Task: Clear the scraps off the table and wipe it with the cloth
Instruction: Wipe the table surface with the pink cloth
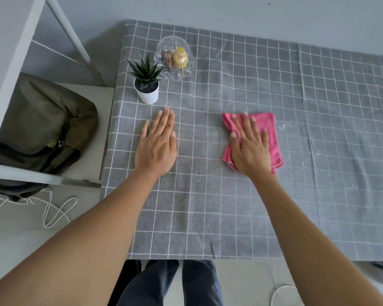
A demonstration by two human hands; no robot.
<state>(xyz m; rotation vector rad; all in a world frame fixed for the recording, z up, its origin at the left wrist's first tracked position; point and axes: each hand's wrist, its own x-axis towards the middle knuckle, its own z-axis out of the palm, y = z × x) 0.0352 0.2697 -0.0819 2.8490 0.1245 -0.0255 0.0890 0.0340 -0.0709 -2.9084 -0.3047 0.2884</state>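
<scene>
A folded pink cloth (272,138) lies on the table, which is covered by a grey checked tablecloth (230,206). My right hand (249,144) presses flat on the cloth, fingers straight and spread. My left hand (157,142) rests flat on the tablecloth to the left of the cloth, fingers straight and together, holding nothing. Faint pale specks (284,127) show on the tablecloth just right of the cloth.
A small plant in a white pot (146,89) stands at the table's far left. Behind it is a clear glass dish (175,57) holding a yellow item and toothpicks. Left of the table, an olive bag (42,127) sits on a shelf; white cables (53,213) lie on the floor.
</scene>
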